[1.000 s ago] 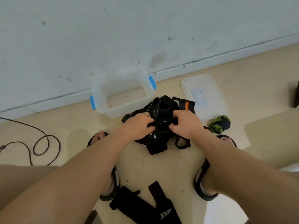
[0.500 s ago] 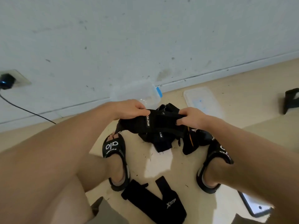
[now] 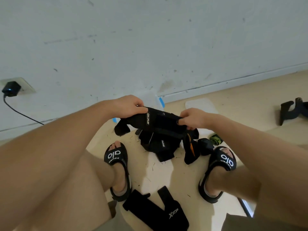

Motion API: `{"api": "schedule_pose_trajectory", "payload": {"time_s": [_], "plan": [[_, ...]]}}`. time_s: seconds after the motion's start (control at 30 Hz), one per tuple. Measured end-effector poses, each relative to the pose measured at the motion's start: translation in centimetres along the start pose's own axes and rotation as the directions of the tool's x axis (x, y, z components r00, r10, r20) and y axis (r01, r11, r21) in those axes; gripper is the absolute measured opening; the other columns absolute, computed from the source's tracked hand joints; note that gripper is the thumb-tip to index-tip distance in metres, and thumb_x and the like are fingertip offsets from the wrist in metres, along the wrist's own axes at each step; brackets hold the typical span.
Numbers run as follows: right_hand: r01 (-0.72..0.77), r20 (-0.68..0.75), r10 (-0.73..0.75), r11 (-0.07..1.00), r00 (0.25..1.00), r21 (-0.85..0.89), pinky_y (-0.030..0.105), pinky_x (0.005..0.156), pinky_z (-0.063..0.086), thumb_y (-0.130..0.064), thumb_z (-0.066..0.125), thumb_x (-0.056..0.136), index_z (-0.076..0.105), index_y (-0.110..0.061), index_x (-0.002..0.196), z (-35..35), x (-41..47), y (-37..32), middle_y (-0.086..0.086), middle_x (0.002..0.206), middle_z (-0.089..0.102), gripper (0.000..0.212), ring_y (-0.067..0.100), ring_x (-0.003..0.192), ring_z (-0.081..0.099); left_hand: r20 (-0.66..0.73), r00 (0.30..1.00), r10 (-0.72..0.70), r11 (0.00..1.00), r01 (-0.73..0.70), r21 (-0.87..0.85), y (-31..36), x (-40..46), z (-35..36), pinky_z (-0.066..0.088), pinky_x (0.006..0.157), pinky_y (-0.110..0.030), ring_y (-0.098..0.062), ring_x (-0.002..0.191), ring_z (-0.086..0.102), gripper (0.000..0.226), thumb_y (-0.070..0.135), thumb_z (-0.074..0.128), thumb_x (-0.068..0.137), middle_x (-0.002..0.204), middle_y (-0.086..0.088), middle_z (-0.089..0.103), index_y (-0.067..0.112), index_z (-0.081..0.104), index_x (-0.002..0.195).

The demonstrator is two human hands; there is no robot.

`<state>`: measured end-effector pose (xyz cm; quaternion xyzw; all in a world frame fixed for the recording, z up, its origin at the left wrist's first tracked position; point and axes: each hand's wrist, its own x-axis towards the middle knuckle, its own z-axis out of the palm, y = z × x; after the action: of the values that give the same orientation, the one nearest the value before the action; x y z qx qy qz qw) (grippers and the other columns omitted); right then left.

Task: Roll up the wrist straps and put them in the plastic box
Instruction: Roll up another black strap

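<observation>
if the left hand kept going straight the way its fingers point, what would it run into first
Most likely the right hand. The left hand points across along the black wrist strap that both grip, toward that hand at its other end. Depth is hard to judge.

The plastic box (image 3: pixel 150 99) is mostly hidden behind the left hand (image 3: pixel 128 106) and the held strap (image 3: pixel 160 121).
</observation>
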<state>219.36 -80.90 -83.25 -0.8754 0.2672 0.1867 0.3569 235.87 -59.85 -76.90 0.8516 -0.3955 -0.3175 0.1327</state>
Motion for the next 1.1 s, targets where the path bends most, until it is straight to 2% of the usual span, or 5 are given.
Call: {"api": "schedule_pose_trajectory", "payload": {"time_s": [0.13, 0.23, 0.4, 0.73, 1.1], "plan": [[-0.179, 0.332, 0.152, 0.983, 0.931, 0.051, 0.04, 0.09, 0.062, -0.005, 0.052, 0.101, 0.051, -0.02, 0.141, 4.3, 1.5, 1.2, 0.017, 0.129, 0.063, 0.043, 0.029, 0.096, 0.074, 0.147, 0.989, -0.009, 0.997, -0.003, 0.08, 0.5, 0.8, 0.2, 0.049, 0.076, -0.03, -0.017, 0.087, 0.063, 0.029, 0.043, 0.062, 0.099, 0.095, 0.0, 0.067, 0.016, 0.07, 0.095], [-0.202, 0.333, 0.184, 0.979, 0.925, 0.021, 0.04, 0.089, 0.062, 0.003, 0.04, 0.1, 0.033, -0.023, 0.158, 7.5, 3.5, 2.3, 0.023, 0.137, 0.058, 0.064, 0.034, 0.102, 0.073, 0.272, 0.961, -0.042, 0.967, -0.029, 0.253, 0.3, 1.9, 1.1, 0.047, 0.072, -0.027, -0.012, 0.084, 0.061, 0.02, 0.044, 0.063, 0.099, 0.095, 0.005, 0.066, 0.027, 0.066, 0.089], [-0.253, 0.279, 0.263, 0.965, 0.923, -0.073, 0.032, 0.071, 0.058, -0.006, 0.045, 0.101, 0.047, -0.008, 0.149, 10.9, 6.9, 4.9, 0.011, 0.096, 0.061, 0.048, 0.023, 0.083, 0.067, 0.28, 0.96, 0.018, 0.963, -0.093, 0.255, 0.1, 3.6, 0.9, 0.04, 0.067, -0.025, -0.008, 0.083, 0.057, 0.016, 0.037, 0.065, 0.097, 0.091, 0.013, 0.06, 0.033, 0.059, 0.082], [-0.203, 0.11, 0.2, 0.979, 0.974, 0.011, 0.039, 0.116, 0.04, -0.008, 0.057, 0.099, 0.03, -0.015, 0.161, 16.7, 13.9, 5.9, 0.013, 0.157, 0.042, 0.068, 0.033, 0.142, 0.044, 0.264, 0.964, -0.038, 0.977, -0.02, 0.212, -2.6, 5.5, 0.1, 0.044, 0.065, -0.023, -0.016, 0.095, 0.061, 0.016, 0.031, 0.067, 0.094, 0.096, 0.012, 0.057, 0.029, 0.058, 0.107], [-0.078, -0.013, 0.085, 0.823, 0.996, -0.563, 0.039, 0.087, 0.052, -0.012, 0.071, 0.09, 0.026, -0.022, 0.157, 18.6, 16.3, 5.7, 0.014, 0.146, 0.043, 0.081, 0.033, 0.126, 0.052, 0.308, 0.948, -0.087, 0.952, -0.013, 0.307, -2.3, 6.1, 0.0, 0.035, 0.059, -0.018, -0.015, 0.096, 0.053, 0.021, 0.025, 0.063, 0.096, 0.107, 0.006, 0.056, 0.026, 0.055, 0.115]]}}
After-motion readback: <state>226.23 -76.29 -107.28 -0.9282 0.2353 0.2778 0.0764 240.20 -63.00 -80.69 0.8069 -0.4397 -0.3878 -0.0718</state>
